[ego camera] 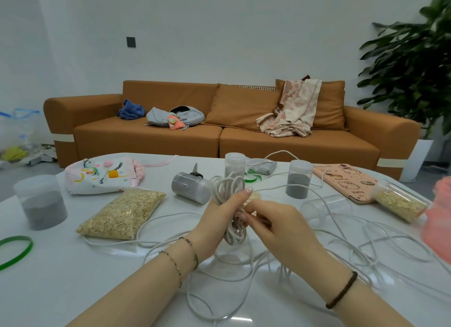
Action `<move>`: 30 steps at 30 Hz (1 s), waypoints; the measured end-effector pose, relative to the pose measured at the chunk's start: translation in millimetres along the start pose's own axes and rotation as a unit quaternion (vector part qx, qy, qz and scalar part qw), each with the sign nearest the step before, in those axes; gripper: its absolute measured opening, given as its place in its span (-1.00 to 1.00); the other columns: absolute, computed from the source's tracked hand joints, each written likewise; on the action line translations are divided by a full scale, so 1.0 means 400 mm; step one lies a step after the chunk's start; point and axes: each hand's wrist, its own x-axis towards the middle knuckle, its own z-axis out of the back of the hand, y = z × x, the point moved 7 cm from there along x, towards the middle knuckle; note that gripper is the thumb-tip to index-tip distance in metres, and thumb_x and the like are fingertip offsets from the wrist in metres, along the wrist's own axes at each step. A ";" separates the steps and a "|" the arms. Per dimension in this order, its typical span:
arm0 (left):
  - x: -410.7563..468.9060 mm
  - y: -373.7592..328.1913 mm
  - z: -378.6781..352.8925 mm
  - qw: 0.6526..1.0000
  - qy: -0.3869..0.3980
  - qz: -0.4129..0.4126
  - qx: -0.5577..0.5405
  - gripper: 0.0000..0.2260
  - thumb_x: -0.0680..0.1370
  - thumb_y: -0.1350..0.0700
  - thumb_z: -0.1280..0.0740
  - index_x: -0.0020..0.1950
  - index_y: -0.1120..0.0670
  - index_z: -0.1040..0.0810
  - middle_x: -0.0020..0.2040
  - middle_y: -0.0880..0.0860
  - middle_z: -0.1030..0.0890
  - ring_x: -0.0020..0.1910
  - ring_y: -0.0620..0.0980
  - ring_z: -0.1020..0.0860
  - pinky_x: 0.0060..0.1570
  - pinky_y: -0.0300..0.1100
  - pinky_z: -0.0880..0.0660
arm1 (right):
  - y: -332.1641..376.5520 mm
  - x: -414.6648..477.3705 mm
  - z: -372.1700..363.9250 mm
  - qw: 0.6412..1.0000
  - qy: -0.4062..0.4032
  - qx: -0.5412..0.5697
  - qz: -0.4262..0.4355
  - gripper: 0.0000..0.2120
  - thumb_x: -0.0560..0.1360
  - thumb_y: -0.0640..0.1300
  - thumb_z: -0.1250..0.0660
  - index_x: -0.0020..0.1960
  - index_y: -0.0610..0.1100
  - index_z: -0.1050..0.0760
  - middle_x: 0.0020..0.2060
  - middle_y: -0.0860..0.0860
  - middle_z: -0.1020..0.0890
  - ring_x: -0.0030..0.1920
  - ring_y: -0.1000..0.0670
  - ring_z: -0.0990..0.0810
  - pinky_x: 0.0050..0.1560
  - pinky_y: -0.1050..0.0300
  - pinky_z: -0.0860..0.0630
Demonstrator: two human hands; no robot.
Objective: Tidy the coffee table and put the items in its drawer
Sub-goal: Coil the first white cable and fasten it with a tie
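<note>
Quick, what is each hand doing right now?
Left hand: gripping the coil of white cord.
Right hand: pinching a strand of that cord.

Bright, even, diffuse light fills the room; the glossy white counter (pixel 61 290) shows small glare patches near the bottom edge and only faint, soft shadows under the things on it. The wide-angle lens bows the sofa (pixel 170 136) and stretches the corners. The pink object (pixel 438 219) at the right edge is smeared.
</note>
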 end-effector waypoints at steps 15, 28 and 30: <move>0.049 -0.049 0.114 0.941 -0.112 0.020 -0.319 -0.62 0.62 -0.17 -0.19 -0.08 0.15 -0.52 -0.14 0.12 -0.63 -0.14 0.07 -0.63 0.23 0.21 -0.49 | -0.019 -0.007 -0.027 0.992 0.111 0.042 -0.034 -0.96 0.61 0.02 -0.30 0.02 0.15 -0.45 -0.35 0.05 -0.52 -0.32 0.01 -0.45 -0.25 0.11 -0.46; 0.017 -0.071 0.088 0.971 -0.132 -0.061 -0.188 -0.68 0.56 -0.18 -0.26 -0.07 0.08 -0.50 -0.40 -0.02 -0.44 -0.39 -0.09 -0.52 -0.25 -0.16 -0.56 | 0.029 -0.014 -0.010 0.996 0.025 0.085 -0.016 -0.73 0.56 0.26 -0.23 0.18 0.18 -0.45 -0.47 0.20 -0.43 -0.43 0.07 -0.39 -0.34 0.31 -0.28; 0.002 -0.066 0.066 0.977 -0.136 -0.054 -0.158 -0.61 0.57 -0.21 -0.23 -0.28 0.03 -0.56 -0.46 -0.03 -0.49 -0.43 -0.09 -0.51 -0.24 -0.15 -0.48 | 0.042 -0.015 -0.005 0.998 0.009 0.064 -0.001 -0.69 0.59 0.28 -0.17 0.26 0.21 -0.44 -0.47 0.21 -0.41 -0.43 0.09 -0.40 -0.34 0.33 -0.29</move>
